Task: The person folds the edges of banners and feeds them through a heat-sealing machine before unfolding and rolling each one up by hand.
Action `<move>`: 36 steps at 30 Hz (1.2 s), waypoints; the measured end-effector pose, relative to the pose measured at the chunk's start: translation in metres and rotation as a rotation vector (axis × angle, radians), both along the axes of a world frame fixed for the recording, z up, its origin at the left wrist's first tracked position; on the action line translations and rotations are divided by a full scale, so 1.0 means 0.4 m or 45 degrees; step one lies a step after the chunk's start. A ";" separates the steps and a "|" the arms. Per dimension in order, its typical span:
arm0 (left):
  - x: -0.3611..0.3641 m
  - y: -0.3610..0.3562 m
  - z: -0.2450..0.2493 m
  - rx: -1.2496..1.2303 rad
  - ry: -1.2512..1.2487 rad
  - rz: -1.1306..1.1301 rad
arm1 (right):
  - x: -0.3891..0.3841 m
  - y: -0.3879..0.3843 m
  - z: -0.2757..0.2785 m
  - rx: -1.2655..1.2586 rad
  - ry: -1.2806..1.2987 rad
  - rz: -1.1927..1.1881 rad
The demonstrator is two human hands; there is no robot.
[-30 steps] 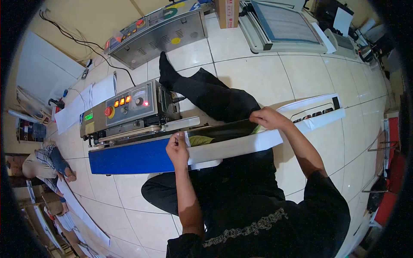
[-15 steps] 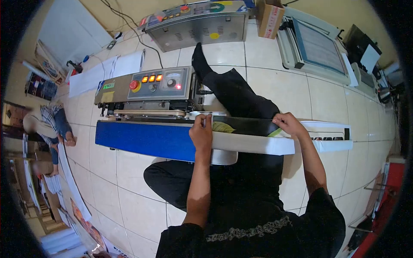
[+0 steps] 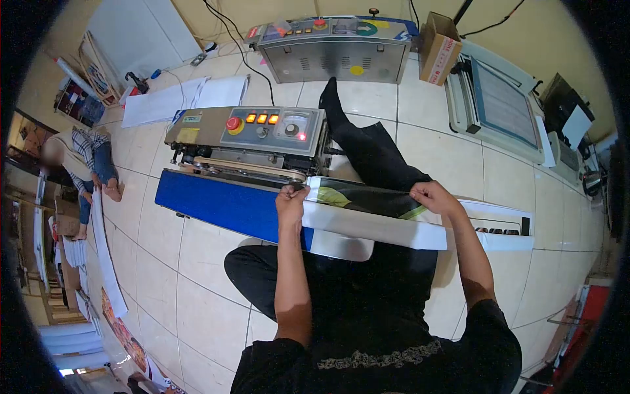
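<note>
Likely light, limp, slippery pouch (image 3: pixel 374 226), pinched taut at top edge by left hand (image 3: pixel 292 200) and right hand (image 3: pixel 433 196).

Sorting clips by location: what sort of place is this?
Probably a small packaging workshop: a band sealer on the tiled floor, a second sealer behind it, and a printed pouch.

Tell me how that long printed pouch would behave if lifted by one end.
Probably floppy: the pouch is pinched at its top edge by left hand and right hand, stretched flat between them. Likely light: fingertip pinches alone hold it.
</note>
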State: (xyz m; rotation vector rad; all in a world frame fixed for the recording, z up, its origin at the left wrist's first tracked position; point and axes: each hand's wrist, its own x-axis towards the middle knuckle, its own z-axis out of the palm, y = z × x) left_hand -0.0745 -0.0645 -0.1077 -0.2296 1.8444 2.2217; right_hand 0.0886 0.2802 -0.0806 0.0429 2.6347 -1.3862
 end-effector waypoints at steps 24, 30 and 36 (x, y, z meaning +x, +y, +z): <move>-0.128 -0.157 -0.075 -0.268 0.346 0.046 | 0.160 0.311 -0.098 0.021 -0.583 -0.156; -0.145 -0.176 -0.071 -0.177 0.300 0.093 | 0.144 0.320 -0.070 0.062 -0.818 -0.021; -0.152 -0.192 -0.066 -0.249 0.320 0.136 | 0.149 0.322 -0.068 0.167 -0.914 0.116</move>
